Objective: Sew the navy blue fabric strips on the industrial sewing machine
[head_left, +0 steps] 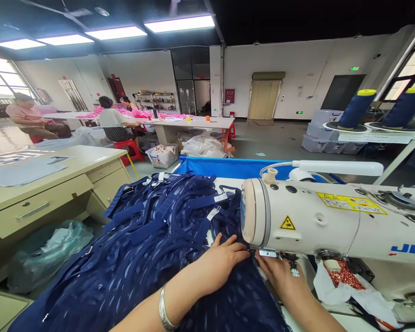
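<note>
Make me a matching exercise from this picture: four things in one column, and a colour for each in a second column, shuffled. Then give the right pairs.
Things:
1. Fabric under the hands
2. Sewing machine
3. Stool under the seated person
4. Bracelet on the left wrist

Colours:
A. Red
B. Silver
C. Dark blue
D. Cream white

Pairs: 1-C, 2-D, 3-A, 4-B

The left hand lies flat on the fabric, and the right hand rests on it beneath the machine's head.

Beige desk (pixel 55 170), thread cones (pixel 358 108)
</note>
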The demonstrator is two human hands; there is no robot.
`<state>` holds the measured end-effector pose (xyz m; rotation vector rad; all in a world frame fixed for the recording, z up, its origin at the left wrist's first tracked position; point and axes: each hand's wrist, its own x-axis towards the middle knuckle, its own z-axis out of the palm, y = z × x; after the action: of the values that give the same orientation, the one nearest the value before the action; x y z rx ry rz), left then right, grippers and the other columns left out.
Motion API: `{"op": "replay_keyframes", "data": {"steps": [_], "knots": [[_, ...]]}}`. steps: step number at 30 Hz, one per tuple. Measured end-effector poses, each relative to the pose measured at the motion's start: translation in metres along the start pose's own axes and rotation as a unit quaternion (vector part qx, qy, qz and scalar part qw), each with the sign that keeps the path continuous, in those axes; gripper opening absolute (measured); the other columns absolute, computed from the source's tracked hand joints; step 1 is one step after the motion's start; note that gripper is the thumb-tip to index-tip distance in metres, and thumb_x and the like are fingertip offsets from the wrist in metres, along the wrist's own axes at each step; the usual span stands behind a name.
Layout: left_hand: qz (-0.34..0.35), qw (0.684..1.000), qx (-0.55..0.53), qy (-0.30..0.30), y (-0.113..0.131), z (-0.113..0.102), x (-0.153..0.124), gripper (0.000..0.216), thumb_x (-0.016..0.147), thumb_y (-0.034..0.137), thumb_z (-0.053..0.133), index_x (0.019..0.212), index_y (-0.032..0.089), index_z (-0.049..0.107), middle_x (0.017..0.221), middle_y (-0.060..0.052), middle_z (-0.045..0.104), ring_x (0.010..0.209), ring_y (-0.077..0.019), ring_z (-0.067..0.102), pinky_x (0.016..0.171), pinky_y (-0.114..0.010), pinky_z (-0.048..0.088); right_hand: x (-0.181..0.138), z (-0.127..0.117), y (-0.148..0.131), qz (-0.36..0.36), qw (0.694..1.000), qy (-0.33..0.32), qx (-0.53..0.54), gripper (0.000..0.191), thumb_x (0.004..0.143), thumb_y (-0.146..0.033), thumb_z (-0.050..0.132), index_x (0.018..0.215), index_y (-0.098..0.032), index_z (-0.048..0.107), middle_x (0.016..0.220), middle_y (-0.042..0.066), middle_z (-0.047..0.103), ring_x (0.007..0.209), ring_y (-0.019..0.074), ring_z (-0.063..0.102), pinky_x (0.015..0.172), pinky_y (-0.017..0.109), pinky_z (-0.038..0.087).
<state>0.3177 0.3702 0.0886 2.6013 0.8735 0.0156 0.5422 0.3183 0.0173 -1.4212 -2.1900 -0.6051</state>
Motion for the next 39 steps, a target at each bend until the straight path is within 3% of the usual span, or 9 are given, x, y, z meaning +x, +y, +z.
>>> {"op": "replay_keyframes", "data": {"steps": [5, 10, 13, 17, 23, 34, 39], "knots": [[0.008, 1.000, -0.004, 0.011, -0.002, 0.003, -0.001, 0.073, 0.078, -0.004, 0.036, 0.141, 0.030, 0.046, 0.148, -0.003, 0.050, 0.144, -0.0304, 0.034, 0.113, -0.072, 0.021, -0.009, 0.018, 0.002, -0.003, 0.999, 0.044, -0.010, 0.038, 0.089, -0.002, 0.049, 0.106, -0.027, 0.072, 0.090, 0.000, 0.075, 0.067, 0.0235, 0.067, 0.067, 0.035, 0.053], [0.001, 1.000, -0.012, 0.001, 0.001, 0.000, -0.002, 0.072, 0.079, -0.004, 0.036, 0.141, 0.030, 0.046, 0.149, -0.004, 0.049, 0.145, -0.0310, 0.033, 0.113, -0.072, 0.020, -0.014, 0.006, -0.002, -0.074, 0.980, -0.022, -0.182, 0.057, 0.080, 0.007, 0.043, 0.118, -0.025, 0.070, 0.108, -0.002, 0.072, 0.066, 0.0241, 0.064, 0.060, 0.039, 0.056], [-0.002, 1.000, -0.011, -0.002, 0.002, 0.000, -0.002, 0.071, 0.080, -0.004, 0.035, 0.142, 0.030, 0.046, 0.150, -0.004, 0.047, 0.145, -0.0308, 0.032, 0.113, -0.071, 0.020, -0.010, -0.006, -0.006, -0.103, 0.968, -0.036, -0.225, 0.059, 0.080, 0.009, 0.041, 0.119, -0.025, 0.070, 0.111, -0.002, 0.071, 0.063, 0.0229, 0.062, 0.055, 0.040, 0.057], [0.000, 1.000, -0.010, -0.003, 0.001, 0.000, -0.001, 0.071, 0.081, -0.004, 0.035, 0.141, 0.031, 0.046, 0.149, -0.004, 0.048, 0.145, -0.0308, 0.031, 0.114, -0.071, 0.020, -0.005, -0.005, -0.005, -0.078, 0.982, -0.005, -0.174, 0.055, 0.081, 0.009, 0.042, 0.114, -0.024, 0.071, 0.105, -0.003, 0.073, 0.064, 0.0225, 0.064, 0.057, 0.038, 0.054], [0.002, 1.000, -0.005, -0.002, 0.001, 0.001, -0.002, 0.073, 0.079, -0.005, 0.037, 0.142, 0.031, 0.045, 0.150, -0.004, 0.047, 0.146, -0.0308, 0.030, 0.113, -0.071, 0.019, -0.008, 0.020, 0.002, -0.014, 0.998, 0.067, -0.013, 0.038, 0.094, -0.004, 0.042, 0.106, -0.027, 0.071, 0.088, -0.001, 0.074, 0.065, 0.0221, 0.066, 0.062, 0.034, 0.050], [0.012, 0.999, 0.017, 0.026, -0.001, 0.006, -0.003, 0.068, 0.080, -0.003, 0.037, 0.138, 0.030, 0.047, 0.145, -0.005, 0.052, 0.143, -0.0304, 0.036, 0.113, -0.070, 0.023, -0.008, 0.023, 0.002, 0.008, 0.999, 0.051, 0.003, 0.040, 0.090, -0.004, 0.042, 0.103, -0.026, 0.072, 0.092, 0.002, 0.074, 0.077, 0.0261, 0.069, 0.070, 0.038, 0.057], [0.030, 0.998, 0.033, 0.048, -0.002, 0.008, 0.000, 0.062, 0.079, -0.002, 0.041, 0.133, 0.026, 0.050, 0.140, -0.005, 0.055, 0.140, -0.0281, 0.040, 0.117, -0.062, 0.023, -0.007, 0.008, -0.003, -0.052, 0.990, 0.011, -0.129, 0.053, 0.081, 0.008, 0.042, 0.110, -0.025, 0.071, 0.102, 0.000, 0.074, 0.069, 0.0246, 0.067, 0.061, 0.039, 0.056]]}}
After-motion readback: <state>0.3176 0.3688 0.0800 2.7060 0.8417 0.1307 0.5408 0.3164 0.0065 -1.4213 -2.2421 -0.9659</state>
